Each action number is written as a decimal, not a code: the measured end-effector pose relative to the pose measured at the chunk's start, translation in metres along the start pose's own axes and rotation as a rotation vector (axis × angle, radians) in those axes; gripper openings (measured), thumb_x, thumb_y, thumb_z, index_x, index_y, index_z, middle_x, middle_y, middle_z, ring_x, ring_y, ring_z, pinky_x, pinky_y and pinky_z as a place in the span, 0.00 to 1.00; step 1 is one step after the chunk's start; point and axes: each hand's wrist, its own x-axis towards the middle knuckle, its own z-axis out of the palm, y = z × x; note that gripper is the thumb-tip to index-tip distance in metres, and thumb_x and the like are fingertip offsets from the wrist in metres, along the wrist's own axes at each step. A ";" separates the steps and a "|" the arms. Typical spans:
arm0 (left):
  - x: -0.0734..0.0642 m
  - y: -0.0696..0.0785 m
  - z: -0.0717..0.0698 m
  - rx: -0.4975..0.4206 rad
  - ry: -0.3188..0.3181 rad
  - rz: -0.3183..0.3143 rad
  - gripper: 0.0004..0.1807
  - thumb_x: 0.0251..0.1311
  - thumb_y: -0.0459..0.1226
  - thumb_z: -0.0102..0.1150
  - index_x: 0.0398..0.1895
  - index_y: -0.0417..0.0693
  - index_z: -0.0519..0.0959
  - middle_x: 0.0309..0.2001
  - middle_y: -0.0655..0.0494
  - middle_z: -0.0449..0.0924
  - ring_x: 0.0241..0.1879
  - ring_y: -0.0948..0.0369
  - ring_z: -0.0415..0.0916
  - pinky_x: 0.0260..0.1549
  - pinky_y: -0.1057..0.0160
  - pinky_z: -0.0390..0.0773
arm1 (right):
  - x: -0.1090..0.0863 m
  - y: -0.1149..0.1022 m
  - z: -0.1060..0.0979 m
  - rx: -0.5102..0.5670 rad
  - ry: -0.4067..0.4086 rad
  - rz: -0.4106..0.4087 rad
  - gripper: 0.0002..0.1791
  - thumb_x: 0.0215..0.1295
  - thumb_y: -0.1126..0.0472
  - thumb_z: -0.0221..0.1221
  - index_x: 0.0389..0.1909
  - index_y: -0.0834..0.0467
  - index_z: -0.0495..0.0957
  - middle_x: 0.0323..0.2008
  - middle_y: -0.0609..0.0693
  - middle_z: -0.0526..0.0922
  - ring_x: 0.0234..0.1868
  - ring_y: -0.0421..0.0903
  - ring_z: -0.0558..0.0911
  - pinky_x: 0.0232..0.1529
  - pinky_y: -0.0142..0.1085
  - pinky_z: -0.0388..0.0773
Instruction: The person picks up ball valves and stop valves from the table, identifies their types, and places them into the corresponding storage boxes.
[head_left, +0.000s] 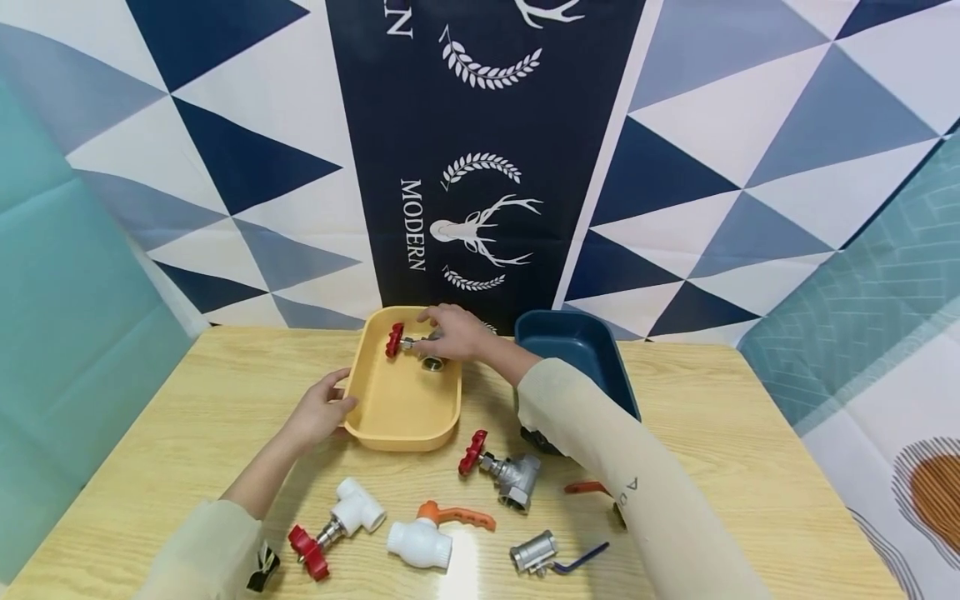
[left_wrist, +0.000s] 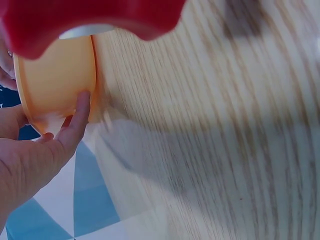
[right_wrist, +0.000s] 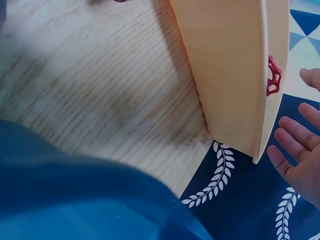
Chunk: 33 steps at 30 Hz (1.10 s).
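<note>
In the head view, a metal valve with a red handwheel (head_left: 394,341) lies toward the far end of a yellow tray (head_left: 401,421). My right hand (head_left: 454,332) reaches over it from the right and partly covers the valve body. In the right wrist view, that right hand (right_wrist: 302,142) has its fingers spread and apart, with nothing between them. My left hand (head_left: 321,412) holds the tray's left rim. The left wrist view shows this left hand (left_wrist: 50,145) with thumb and fingers around the tray wall (left_wrist: 60,75).
A dark blue tray (head_left: 573,337) stands to the right, partly behind the right sleeve. Nearer lie a metal red-wheel valve (head_left: 517,479), a white red-wheel valve (head_left: 356,507), a white orange-handled ball valve (head_left: 422,542), a blue-levered metal valve (head_left: 536,550) and a red lever (head_left: 585,487) beside the sleeve.
</note>
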 end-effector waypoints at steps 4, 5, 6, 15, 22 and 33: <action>0.000 0.000 0.001 0.009 0.007 0.000 0.32 0.67 0.30 0.43 0.72 0.37 0.46 0.56 0.29 0.63 0.42 0.49 0.78 0.34 0.56 0.84 | -0.007 0.001 -0.003 0.030 0.025 0.007 0.28 0.60 0.44 0.58 0.59 0.54 0.72 0.51 0.54 0.77 0.52 0.49 0.73 0.53 0.42 0.74; -0.001 0.000 0.001 0.006 0.010 -0.001 0.32 0.67 0.29 0.43 0.72 0.37 0.46 0.56 0.28 0.63 0.42 0.49 0.78 0.34 0.56 0.84 | -0.009 0.001 -0.004 0.037 0.030 0.007 0.28 0.60 0.45 0.58 0.58 0.54 0.72 0.50 0.54 0.77 0.52 0.48 0.73 0.53 0.42 0.74; -0.001 0.000 0.002 0.007 0.010 -0.001 0.32 0.67 0.29 0.43 0.72 0.37 0.46 0.56 0.29 0.63 0.41 0.49 0.78 0.34 0.56 0.84 | -0.010 0.002 -0.005 0.044 0.034 0.011 0.28 0.60 0.45 0.58 0.58 0.54 0.72 0.50 0.54 0.77 0.51 0.48 0.73 0.53 0.41 0.74; -0.002 0.001 0.003 0.002 0.009 -0.008 0.31 0.67 0.30 0.41 0.72 0.37 0.47 0.54 0.29 0.63 0.41 0.49 0.78 0.35 0.55 0.84 | -0.025 0.005 -0.011 0.116 0.043 0.050 0.28 0.60 0.44 0.58 0.58 0.54 0.72 0.51 0.54 0.76 0.52 0.51 0.75 0.52 0.41 0.74; -0.003 0.000 0.004 0.017 0.012 -0.016 0.31 0.68 0.30 0.41 0.72 0.36 0.46 0.55 0.29 0.63 0.41 0.49 0.78 0.35 0.54 0.84 | -0.032 0.007 -0.014 0.158 0.056 0.043 0.29 0.60 0.45 0.58 0.59 0.56 0.71 0.52 0.57 0.76 0.55 0.54 0.74 0.53 0.43 0.74; -0.005 0.001 0.004 0.038 0.010 -0.008 0.31 0.68 0.30 0.42 0.72 0.36 0.46 0.55 0.28 0.63 0.42 0.48 0.78 0.36 0.52 0.84 | -0.047 0.009 -0.022 0.181 0.093 0.028 0.27 0.60 0.48 0.59 0.58 0.55 0.72 0.52 0.58 0.77 0.49 0.50 0.75 0.50 0.42 0.76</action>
